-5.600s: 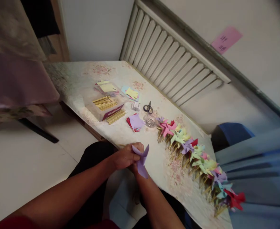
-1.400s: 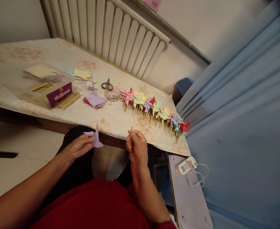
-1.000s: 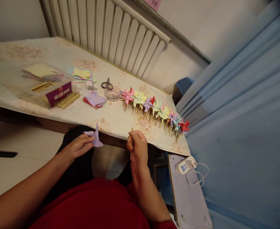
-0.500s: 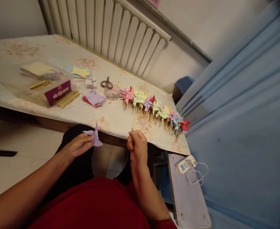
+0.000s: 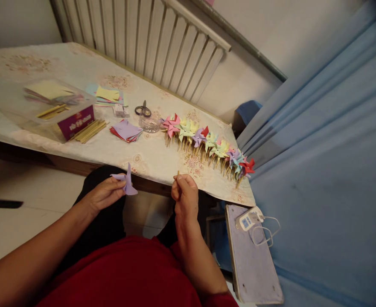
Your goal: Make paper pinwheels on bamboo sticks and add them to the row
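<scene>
Between the fingers and thumb of my left hand (image 5: 108, 192) is a purple paper pinwheel (image 5: 130, 186), its blades folded and sticking out to the right. My right hand (image 5: 185, 192) is closed around a thin wooden stick (image 5: 178, 173); only the stick's tip shows above the fingers. Both hands are in front of the table's near edge, apart from each other. Beyond them, finished-looking pinwheels (image 5: 199, 138) in several colours lie in a slanting row on the table. Purple and red paper sheets (image 5: 126, 130) are stacked to the left of that row.
On the flowered tablecloth (image 5: 162, 160) are scissors (image 5: 143, 109), a clear dish (image 5: 150, 124) of small pins, wooden sticks (image 5: 90, 131), a clear plastic box (image 5: 55, 113) and yellow-topped paper (image 5: 107, 94). A small bench (image 5: 258, 268) at right bears a white plug device (image 5: 249, 219). A blue curtain (image 5: 328, 170) hangs at right.
The hands, the pinwheel and the stick hold nearly the same places. The view has shifted very slightly, so the things on the table's left sit a little higher and further left.
</scene>
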### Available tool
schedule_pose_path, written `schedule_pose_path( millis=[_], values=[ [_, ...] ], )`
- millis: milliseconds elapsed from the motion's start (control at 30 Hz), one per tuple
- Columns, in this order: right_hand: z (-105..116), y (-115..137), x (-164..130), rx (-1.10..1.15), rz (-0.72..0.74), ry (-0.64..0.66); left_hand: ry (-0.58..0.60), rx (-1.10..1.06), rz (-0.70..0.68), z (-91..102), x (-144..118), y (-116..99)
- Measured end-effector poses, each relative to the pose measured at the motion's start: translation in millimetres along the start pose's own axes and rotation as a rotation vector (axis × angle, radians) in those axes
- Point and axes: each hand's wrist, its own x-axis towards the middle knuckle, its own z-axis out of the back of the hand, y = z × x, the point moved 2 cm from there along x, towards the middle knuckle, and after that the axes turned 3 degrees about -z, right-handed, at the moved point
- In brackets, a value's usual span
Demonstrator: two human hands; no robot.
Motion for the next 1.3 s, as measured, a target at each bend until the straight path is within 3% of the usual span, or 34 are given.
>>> schedule_pose_path(
  millis=[1300],
  values=[
    [9, -8, 4, -0.019, 0.011, -0.035, -0.062, -0.016, -0.007, -13.1, -4, -3]
  ],
)
